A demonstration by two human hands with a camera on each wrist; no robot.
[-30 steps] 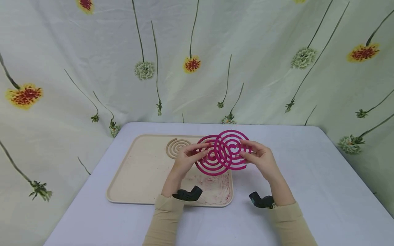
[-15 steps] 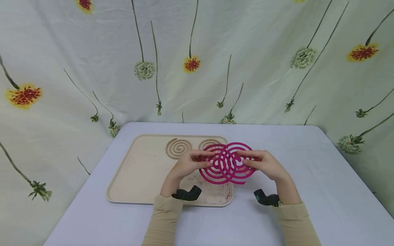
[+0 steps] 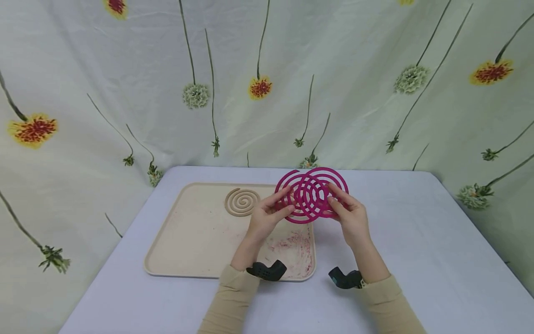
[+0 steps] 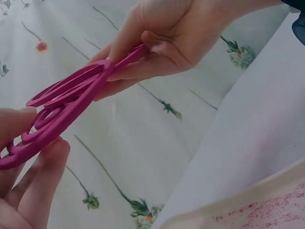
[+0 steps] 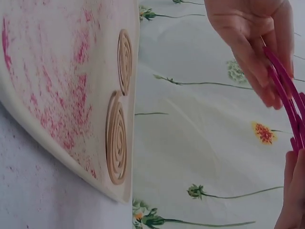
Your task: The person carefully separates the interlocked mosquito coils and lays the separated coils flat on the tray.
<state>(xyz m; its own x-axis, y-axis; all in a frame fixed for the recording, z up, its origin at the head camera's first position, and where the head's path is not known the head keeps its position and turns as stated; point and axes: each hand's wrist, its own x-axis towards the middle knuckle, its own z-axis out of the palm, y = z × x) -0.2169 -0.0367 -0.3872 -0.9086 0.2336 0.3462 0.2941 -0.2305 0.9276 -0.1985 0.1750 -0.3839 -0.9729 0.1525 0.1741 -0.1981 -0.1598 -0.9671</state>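
Two overlapping magenta mosquito coils [image 3: 301, 221] are held up above the tray's right end in the head view. My left hand [image 3: 262, 221] pinches the left coil between thumb and fingers. On the other side, my right hand [image 3: 354, 220] pinches the right coil the same way. Seen nearly edge-on in the left wrist view, the magenta coils [image 4: 78, 102] lie close together; whether they are interlocked I cannot tell. A tan mosquito coil [image 3: 242, 202] lies on the tray beyond my left hand. A second tan coil [image 5: 116, 138], hidden in the head view, shows in the right wrist view.
The beige tray [image 3: 196, 241] rests on the white-covered table [image 3: 417, 241], its right end speckled with magenta crumbs. A flower-patterned cloth [image 3: 359, 116] hangs behind the table. Each wrist wears a black camera mount [image 3: 267, 270].
Both hands first lowered the magenta coils, then raised them higher and farther from me. A loose outer end now shows at upper left; earlier one showed at lower right.
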